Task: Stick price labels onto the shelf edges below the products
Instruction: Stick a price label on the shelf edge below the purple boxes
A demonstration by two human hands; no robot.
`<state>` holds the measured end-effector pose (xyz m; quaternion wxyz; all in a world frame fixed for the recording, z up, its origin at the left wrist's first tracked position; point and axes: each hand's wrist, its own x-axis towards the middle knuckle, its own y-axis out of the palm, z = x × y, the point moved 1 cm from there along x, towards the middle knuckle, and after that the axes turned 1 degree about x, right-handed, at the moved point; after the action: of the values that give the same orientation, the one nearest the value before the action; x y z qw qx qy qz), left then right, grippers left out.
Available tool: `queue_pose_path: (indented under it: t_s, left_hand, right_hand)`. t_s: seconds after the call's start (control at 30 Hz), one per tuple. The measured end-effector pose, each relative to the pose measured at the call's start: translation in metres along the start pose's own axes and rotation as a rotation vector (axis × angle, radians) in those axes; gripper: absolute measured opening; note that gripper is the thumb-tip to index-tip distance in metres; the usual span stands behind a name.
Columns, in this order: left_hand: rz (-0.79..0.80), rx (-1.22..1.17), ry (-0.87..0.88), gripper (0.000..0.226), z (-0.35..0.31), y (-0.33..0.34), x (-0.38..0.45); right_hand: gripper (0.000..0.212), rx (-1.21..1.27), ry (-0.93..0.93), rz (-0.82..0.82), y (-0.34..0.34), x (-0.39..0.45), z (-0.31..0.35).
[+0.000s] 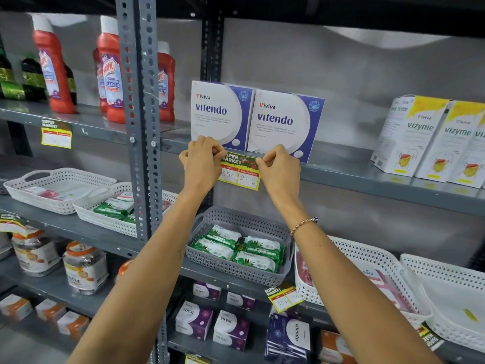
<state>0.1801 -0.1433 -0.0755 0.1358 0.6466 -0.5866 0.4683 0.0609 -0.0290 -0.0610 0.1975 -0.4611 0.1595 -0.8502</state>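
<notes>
A yellow, red and green price label [240, 171] marked "350" and "200" lies against the grey shelf edge [367, 177], directly below two white and purple Vitendo boxes [252, 119]. My left hand [202, 161] pinches the label's upper left corner. My right hand [279, 166] pinches its upper right corner. Both hands press the top of the label at the shelf lip, while its lower part hangs below the edge.
Vizyme boxes [430, 137] stand to the right on the same shelf. Red cleaner bottles [110, 72] stand left of the perforated upright [141, 114]. A grey basket of green packs [236, 248] and white baskets [367, 274] sit one shelf down. Other labels [56, 134] hang on nearby edges.
</notes>
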Motion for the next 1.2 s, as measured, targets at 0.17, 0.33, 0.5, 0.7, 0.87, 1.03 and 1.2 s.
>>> queue_pose_path:
  t_s: [0.17, 0.33, 0.5, 0.7, 0.87, 1.03, 1.2]
  left_hand:
    - [0.044, -0.164, 0.174, 0.032, -0.001, 0.001, -0.003]
    - [0.172, -0.173, 0.231, 0.028, -0.007, 0.004, 0.001]
    - [0.1, -0.259, 0.139, 0.023, -0.003, 0.008, 0.006]
    - [0.139, -0.25, 0.079, 0.026, -0.013, 0.0, 0.008]
    - [0.072, -0.359, 0.113, 0.013, -0.048, 0.0, -0.018]
    - [0.147, -0.477, 0.284, 0.008, -0.123, 0.031, -0.05]
    - [0.255, -0.531, 0.378, 0.01, -0.208, 0.079, -0.076]
  right_hand:
    - [0.016, 0.02, -0.016, 0.037, -0.002, 0.001, -0.003]
    - [0.027, -0.105, -0.063, 0.081, -0.003, 0.006, -0.002]
    - [0.023, -0.182, -0.097, 0.049, 0.001, 0.006, 0.0]
    - [0.024, -0.06, -0.096, 0.088, -0.003, 0.007, -0.004]
    - [0.014, 0.092, -0.039, -0.029, -0.042, -0.009, -0.033]
    - [0.014, 0.113, 0.017, -0.081, -0.104, -0.021, -0.083]
    - [0.015, 0.032, 0.132, -0.098, -0.181, -0.02, -0.145]
